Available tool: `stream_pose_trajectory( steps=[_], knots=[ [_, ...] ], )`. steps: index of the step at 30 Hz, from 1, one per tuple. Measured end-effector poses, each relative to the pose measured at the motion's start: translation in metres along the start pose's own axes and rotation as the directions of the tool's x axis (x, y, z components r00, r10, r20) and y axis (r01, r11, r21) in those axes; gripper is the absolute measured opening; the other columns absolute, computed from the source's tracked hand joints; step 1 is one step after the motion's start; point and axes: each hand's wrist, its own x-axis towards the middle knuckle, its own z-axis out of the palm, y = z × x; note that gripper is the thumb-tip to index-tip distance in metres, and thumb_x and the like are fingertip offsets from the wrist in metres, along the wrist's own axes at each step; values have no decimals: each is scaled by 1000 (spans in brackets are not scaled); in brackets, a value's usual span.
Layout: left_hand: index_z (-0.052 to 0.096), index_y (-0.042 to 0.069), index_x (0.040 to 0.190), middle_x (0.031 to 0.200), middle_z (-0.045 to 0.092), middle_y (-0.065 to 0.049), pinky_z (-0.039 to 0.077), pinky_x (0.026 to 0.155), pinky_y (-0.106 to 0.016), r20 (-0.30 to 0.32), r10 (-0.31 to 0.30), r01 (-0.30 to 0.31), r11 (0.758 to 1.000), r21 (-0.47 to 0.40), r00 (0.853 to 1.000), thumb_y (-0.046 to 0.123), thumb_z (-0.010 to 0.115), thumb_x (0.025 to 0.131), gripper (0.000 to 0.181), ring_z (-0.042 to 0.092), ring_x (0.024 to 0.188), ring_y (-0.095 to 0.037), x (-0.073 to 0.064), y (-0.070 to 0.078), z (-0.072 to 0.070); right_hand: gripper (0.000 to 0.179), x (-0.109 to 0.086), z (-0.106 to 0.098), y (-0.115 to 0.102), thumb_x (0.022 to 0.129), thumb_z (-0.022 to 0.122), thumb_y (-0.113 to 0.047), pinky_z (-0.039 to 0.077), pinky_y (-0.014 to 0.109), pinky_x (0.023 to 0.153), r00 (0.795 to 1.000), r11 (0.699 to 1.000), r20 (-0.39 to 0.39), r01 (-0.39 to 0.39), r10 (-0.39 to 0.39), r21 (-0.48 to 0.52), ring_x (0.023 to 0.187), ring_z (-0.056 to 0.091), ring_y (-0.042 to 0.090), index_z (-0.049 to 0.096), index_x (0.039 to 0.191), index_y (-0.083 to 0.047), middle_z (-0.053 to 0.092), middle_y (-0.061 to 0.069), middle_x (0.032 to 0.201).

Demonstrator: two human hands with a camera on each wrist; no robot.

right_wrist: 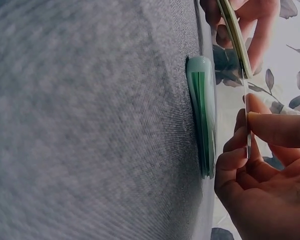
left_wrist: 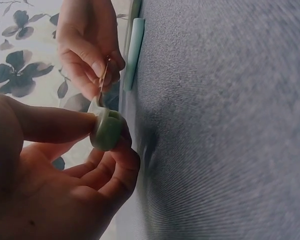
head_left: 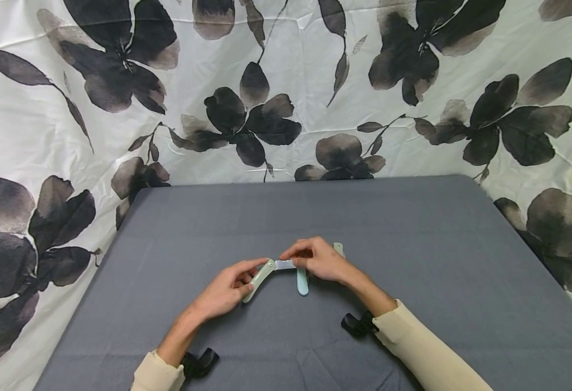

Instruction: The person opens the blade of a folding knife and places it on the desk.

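Note:
My left hand [head_left: 224, 290] grips the pale green handle [head_left: 258, 281] of a folding knife between thumb and fingers, above the cloth. The knife's blade [head_left: 284, 265] stands out from the handle at an angle. My right hand [head_left: 325, 260] pinches that blade between thumb and fingers, also seen in the right wrist view. Just below the right hand lies a light blue, slotted handle [head_left: 302, 282] that looks like a folded knife, on its edge in the right wrist view [right_wrist: 202, 117]. A pale green piece [head_left: 338, 248] shows behind the right hand, mostly hidden.
A grey cloth [head_left: 388, 212] covers the table, wrinkled near the front. Behind it hangs a white curtain [head_left: 276, 157] printed with dark flowers. Black straps with camera mounts [head_left: 200, 364] sit at both wrists.

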Motion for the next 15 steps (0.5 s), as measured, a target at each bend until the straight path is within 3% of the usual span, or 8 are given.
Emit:
stream_pose_trajectory(
  steps=[6,15],
  knots=[
    [54,14,152,121,64,-16,50,77,-26,36,-16,15,1000,25,999,-4,53,96,59,59,93,-19,0,1,-2,23,1,-1,2,98,65,-1,49,23,63,1000,1000,20,6,-6,-7,77,58,15,81,113,-11,74,15,110],
    [56,12,151,118,65,-14,50,75,-24,86,-7,3,999,40,996,-5,53,95,58,59,91,-17,0,3,-3,23,1,-3,1,98,64,-1,49,22,76,997,999,70,26,-25,-25,87,61,12,81,110,-10,75,9,107]
  ],
)
